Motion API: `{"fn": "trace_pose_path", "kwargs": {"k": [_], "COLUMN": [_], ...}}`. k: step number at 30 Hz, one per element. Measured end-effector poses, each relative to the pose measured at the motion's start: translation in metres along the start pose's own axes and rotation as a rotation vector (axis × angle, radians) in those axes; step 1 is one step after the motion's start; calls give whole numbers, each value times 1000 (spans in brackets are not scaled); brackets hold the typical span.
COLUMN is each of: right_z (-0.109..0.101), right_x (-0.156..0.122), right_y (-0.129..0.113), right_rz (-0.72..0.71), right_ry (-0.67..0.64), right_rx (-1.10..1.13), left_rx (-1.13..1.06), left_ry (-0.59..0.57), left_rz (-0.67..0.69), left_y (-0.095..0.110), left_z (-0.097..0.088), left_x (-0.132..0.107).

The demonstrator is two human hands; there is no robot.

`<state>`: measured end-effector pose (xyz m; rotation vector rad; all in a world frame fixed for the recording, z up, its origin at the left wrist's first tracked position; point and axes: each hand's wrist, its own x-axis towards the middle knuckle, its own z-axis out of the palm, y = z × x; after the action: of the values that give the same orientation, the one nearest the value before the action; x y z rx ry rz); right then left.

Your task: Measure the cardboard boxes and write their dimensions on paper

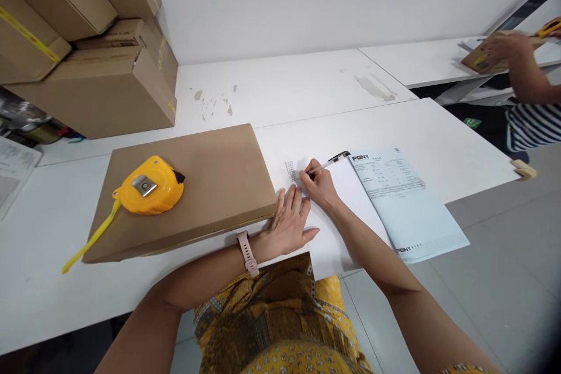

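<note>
My right hand (321,184) is closed round a pen (328,163), its tip on a white sheet of paper (339,228) on the white table (52,245). My left hand (288,223) lies flat with fingers spread on the same sheet, beside the edge of a flat brown cardboard box (210,187). A yellow tape measure (149,186) rests on that box, its yellow strap trailing off to the left. A pale blue printed form (405,204) lies just right of the white sheet.
Stacked cardboard boxes (100,64) fill the back left corner. At the far right another person's hand (511,47) holds a small box on a neighbouring table (421,61), near a yellow cutter (549,27). The table's front edge drops to a grey floor.
</note>
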<state>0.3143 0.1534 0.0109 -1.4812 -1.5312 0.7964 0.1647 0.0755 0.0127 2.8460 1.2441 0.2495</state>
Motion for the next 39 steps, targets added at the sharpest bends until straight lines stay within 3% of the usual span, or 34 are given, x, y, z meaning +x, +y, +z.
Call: {"fn": "trace_pose_path", "kwargs": {"k": [18,22,25,27,30,33,36,38,39], "right_z": [1,-1,-3,-3,-2,-4,-19,-33,-40], "right_x": [1,6,11,12,11,10,7,4,2], "right_y": [3,12,20,25,28,24,7,-15,-28], "right_rz": [-2,-158,-307,-333,-348,-332,-270,-267,-282], "right_ry": [20,60,42,19,-4,28,81,109,125], "right_rx": [-5,-70,-310,-455,-542,-476,-290,-173,-133], "left_rx": [-1,-21,-46,-61,-122,-192,-51,63,75], "left_ry": [-8,-4,19,73,273,596,874,930,878], "left_rz": [2,7,-7,9,123,145,-71,-327,-443], "left_y": [1,-2,-1,4,14,10,-22,-53,-68], "left_z": [-2,0,4,-2,-34,-92,-149,-173,-179], "left_x": [0,1,1,-2,-16,-42,-75,-95,-103]}}
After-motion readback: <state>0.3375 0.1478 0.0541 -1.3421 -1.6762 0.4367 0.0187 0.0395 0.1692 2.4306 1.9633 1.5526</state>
